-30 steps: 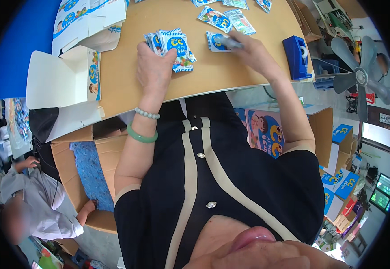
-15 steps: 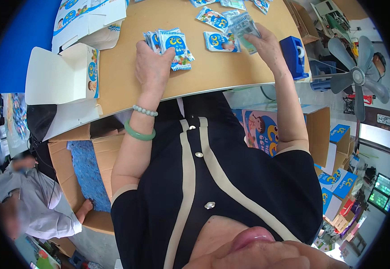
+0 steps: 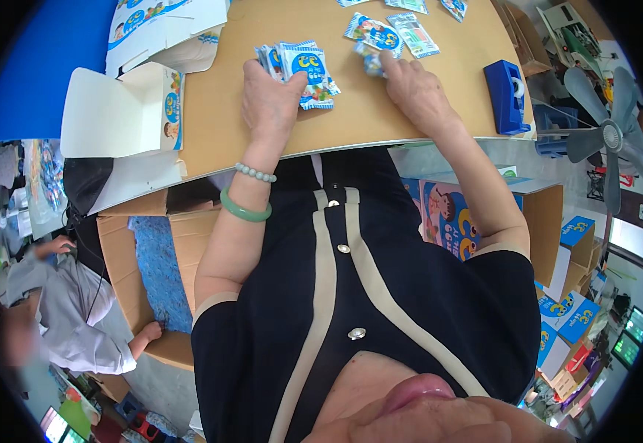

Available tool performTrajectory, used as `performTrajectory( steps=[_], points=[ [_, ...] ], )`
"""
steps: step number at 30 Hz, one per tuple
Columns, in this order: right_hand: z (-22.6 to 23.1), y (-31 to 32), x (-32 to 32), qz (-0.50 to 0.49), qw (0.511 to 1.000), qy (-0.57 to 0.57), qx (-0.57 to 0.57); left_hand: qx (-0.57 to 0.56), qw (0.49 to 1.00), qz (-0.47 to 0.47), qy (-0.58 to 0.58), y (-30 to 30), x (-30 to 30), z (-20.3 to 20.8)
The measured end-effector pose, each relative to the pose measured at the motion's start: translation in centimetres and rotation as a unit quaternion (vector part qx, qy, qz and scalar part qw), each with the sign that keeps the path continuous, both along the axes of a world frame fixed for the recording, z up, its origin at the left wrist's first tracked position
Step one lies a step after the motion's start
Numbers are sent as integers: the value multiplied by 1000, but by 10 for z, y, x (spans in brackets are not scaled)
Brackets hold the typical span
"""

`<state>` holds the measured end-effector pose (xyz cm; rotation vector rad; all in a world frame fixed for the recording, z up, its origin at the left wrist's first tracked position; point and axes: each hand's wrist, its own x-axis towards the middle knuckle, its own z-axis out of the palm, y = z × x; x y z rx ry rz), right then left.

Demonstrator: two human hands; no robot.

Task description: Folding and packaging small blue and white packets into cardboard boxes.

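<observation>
My left hand (image 3: 271,100) is closed around a small stack of blue-and-white snack packets (image 3: 305,68), fanned a little, upright over the table's near half. To its right, my right hand (image 3: 421,96) pinches one more small packet (image 3: 370,59), blurred by motion, its fingers pointing toward the stack. Just beyond the right hand lie a packet with a blue-and-white front (image 3: 374,33) and a packet with a pale green back (image 3: 414,35). They sit close together on the tan table (image 3: 221,111).
An open white carton (image 3: 118,111) stands at the left, with flattened printed cartons (image 3: 162,33) behind it. A blue tape dispenser (image 3: 507,96) is at the right edge, near a grey fan (image 3: 611,136). A person in a grey top (image 3: 77,317) sits lower left, by a brown box (image 3: 125,295).
My right hand has swung left toward the stack, and a packet that lay flat in front of it is gone from its place. The left hand keeps its hold. The view has shifted slightly.
</observation>
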<state>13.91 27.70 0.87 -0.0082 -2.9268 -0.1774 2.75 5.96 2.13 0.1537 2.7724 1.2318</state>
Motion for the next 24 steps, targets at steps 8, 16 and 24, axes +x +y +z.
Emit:
performTrajectory(
  steps=[8,16,24],
  points=[
    [-13,-79,-48,-136,956,61,-253,-17,1000,2,2,12,9,4],
    [32,-92,-39,-132,954,-32,-268,168,976,-130,-46,-19,-31,-27],
    [37,-90,-42,-147,943,-84,-287,163,970,-169,-65,-10,-32,-25]
  ],
)
